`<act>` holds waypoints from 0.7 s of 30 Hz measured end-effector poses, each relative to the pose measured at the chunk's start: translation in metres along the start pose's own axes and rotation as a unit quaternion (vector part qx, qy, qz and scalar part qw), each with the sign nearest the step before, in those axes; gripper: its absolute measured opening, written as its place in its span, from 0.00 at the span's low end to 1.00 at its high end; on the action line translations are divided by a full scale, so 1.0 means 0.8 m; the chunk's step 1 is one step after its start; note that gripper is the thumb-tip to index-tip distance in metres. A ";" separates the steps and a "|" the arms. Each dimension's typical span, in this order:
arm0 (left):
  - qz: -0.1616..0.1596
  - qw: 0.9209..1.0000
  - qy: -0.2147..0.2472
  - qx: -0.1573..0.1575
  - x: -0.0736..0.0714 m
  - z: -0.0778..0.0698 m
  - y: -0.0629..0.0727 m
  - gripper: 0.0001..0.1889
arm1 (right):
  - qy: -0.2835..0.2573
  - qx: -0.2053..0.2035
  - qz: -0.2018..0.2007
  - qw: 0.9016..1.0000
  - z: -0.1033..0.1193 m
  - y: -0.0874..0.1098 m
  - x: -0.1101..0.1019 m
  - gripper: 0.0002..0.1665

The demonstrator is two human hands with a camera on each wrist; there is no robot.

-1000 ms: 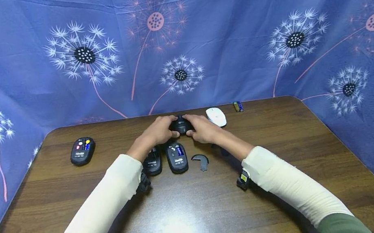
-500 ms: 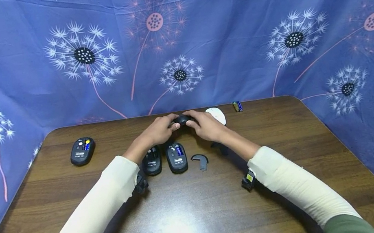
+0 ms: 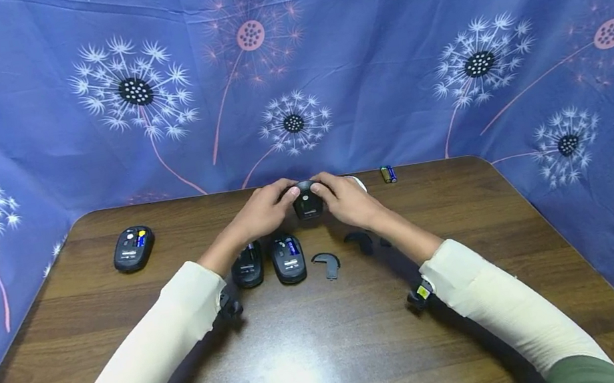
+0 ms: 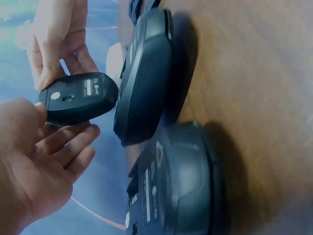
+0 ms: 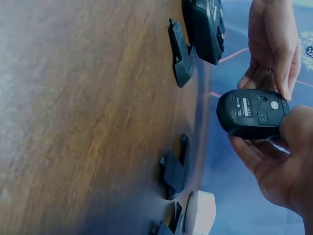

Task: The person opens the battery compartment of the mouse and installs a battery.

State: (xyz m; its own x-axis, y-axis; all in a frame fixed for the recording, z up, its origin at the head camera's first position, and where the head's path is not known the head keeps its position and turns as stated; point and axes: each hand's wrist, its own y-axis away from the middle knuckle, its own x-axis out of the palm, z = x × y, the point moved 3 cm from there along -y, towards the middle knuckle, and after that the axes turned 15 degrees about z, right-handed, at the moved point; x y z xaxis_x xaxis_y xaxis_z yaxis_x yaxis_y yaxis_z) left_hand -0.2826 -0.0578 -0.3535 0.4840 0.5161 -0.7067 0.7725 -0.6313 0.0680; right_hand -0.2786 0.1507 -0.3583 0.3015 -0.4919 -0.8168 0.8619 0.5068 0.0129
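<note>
Both hands hold a black computer mouse (image 3: 307, 201) at the far middle of the table, its underside turned towards me. My left hand (image 3: 264, 212) pinches one side, thumb on the underside. On the other side my right hand (image 3: 348, 199) does the same. A round light spot, a small switch and a label show on the underside in the left wrist view. Nearer me, two more black mice lie upside down: one with its battery slot bared (image 3: 288, 259), the other (image 3: 248, 266) partly behind my left wrist.
A grey curved battery cover (image 3: 328, 265) lies right of those mice; a dark one (image 3: 359, 241) lies beneath my right forearm. A white mouse (image 5: 200, 213) is mostly hidden behind my right hand. Two batteries (image 3: 388, 174) sit at the back edge. Another upturned mouse (image 3: 134, 249) lies far left.
The mouse lay top side up between both hands, then was tipped; now its underside faces me. Both hands have turned with it, thumbs coming onto the underside.
</note>
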 end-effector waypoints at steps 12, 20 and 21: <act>-0.022 0.994 0.099 0.029 0.017 -0.014 0.016 0.23 | -0.096 0.020 0.027 0.995 0.007 0.022 -0.003 0.25; -0.012 0.985 0.159 0.067 0.024 -0.016 0.030 0.29 | -0.143 0.012 0.048 0.989 0.011 0.036 0.001 0.25; -0.012 0.984 0.162 0.070 0.025 -0.016 0.031 0.29 | -0.149 0.012 0.049 0.988 0.011 0.038 0.002 0.25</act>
State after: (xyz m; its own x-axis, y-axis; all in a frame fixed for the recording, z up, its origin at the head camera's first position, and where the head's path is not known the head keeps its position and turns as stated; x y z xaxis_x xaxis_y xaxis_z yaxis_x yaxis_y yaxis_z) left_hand -0.2489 -0.0559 -0.3568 0.5892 0.6752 -0.4438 0.7322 -0.6784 -0.0601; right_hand -0.2486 0.1590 -0.3545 0.4877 -0.6290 -0.6055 0.8310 0.5470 0.1012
